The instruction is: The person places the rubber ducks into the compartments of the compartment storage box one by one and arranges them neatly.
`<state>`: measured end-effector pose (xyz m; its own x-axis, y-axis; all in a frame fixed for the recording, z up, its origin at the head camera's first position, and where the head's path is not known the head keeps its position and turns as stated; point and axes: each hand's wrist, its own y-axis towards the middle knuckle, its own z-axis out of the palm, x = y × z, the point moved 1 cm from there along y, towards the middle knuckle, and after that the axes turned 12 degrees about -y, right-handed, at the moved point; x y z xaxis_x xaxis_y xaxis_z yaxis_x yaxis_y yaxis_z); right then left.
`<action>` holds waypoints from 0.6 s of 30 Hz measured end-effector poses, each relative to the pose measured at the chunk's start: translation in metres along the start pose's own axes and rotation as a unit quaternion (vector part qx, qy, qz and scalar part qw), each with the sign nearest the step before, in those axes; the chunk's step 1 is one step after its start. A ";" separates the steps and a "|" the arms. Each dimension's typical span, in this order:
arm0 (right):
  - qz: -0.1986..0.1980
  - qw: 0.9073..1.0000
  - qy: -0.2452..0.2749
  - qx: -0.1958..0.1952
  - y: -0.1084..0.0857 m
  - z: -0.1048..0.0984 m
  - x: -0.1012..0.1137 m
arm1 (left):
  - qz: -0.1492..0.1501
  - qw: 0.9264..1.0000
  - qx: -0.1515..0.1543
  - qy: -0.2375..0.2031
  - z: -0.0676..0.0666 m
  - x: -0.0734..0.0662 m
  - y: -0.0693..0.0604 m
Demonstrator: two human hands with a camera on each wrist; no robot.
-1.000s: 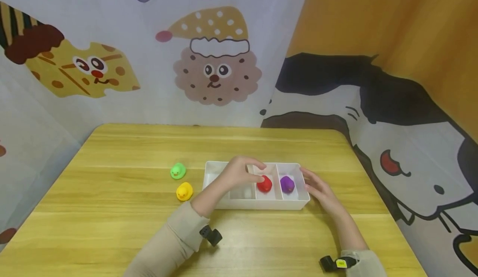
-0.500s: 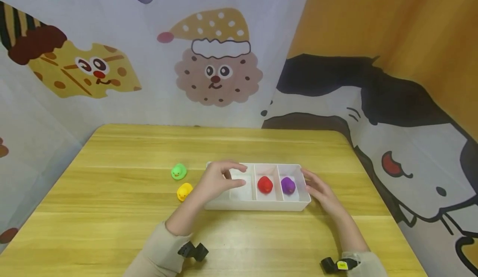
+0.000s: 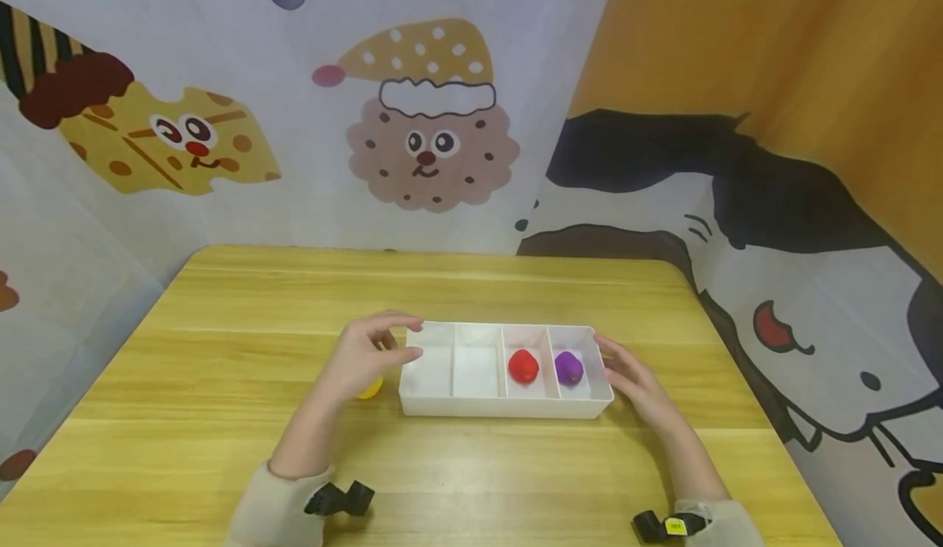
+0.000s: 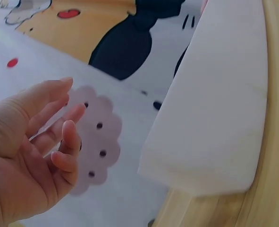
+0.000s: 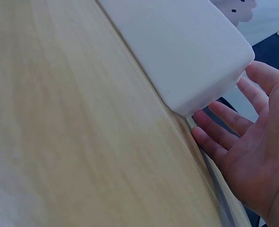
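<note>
A white divided box [image 3: 501,407] lies lengthwise on the table. Its two right compartments hold a red toy duck [image 3: 524,366] and a purple toy duck [image 3: 569,368]; the two on the left are bare. My left hand [image 3: 361,360] hovers near the box's left end, thumb and fingers apart with nothing between them. Below that hand a yellow toy duck [image 3: 371,389] is mostly hidden, and the green one is out of sight behind it. With its fingers against the box's right end rests my right hand [image 5: 252,127], loosely spread.
The wooden table [image 3: 243,326] reaches back to a curtain [image 3: 280,228] printed with cartoon figures. Black camera straps sit on both wrists, over beige sleeves [image 3: 283,506].
My left hand has moved left from above the red duck, across the box, to beyond its left end. It now covers the green duck. The right hand stays at the box.
</note>
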<state>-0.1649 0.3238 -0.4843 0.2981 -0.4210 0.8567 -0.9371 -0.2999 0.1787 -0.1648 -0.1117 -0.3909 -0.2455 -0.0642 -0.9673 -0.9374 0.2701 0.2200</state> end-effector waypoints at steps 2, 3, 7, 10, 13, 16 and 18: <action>0.000 1.000 0.001 0.001 0.000 0.000 0.000 | -0.012 1.000 -0.003 0.010 -0.005 -0.009 -0.005; -0.001 1.000 0.001 0.001 0.000 0.000 0.000 | -0.016 1.000 -0.003 0.014 -0.008 -0.009 -0.006; -0.004 1.000 -0.001 -0.001 0.000 -0.001 -0.001 | -0.022 0.999 0.001 0.029 -0.018 -0.005 -0.011; -0.001 1.000 0.002 0.001 0.000 0.000 -0.001 | -0.023 0.999 0.003 0.030 -0.027 0.011 -0.013; 0.001 1.000 0.001 0.000 0.000 0.000 -0.001 | -0.032 0.999 0.005 0.037 -0.034 0.016 -0.016; 0.001 1.000 -0.004 0.000 0.000 0.000 0.000 | -0.039 0.998 0.010 0.048 -0.040 0.021 -0.019; 0.002 1.000 -0.008 0.000 0.000 0.000 0.000 | -0.044 0.997 0.015 0.055 -0.044 0.024 -0.021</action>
<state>-0.1646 0.3242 -0.4842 0.2981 -0.4361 0.8491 -0.9381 -0.2980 0.1762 -0.1619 -0.1611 -0.4135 -0.1897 -0.1929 -0.9627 -0.9492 0.2866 0.1296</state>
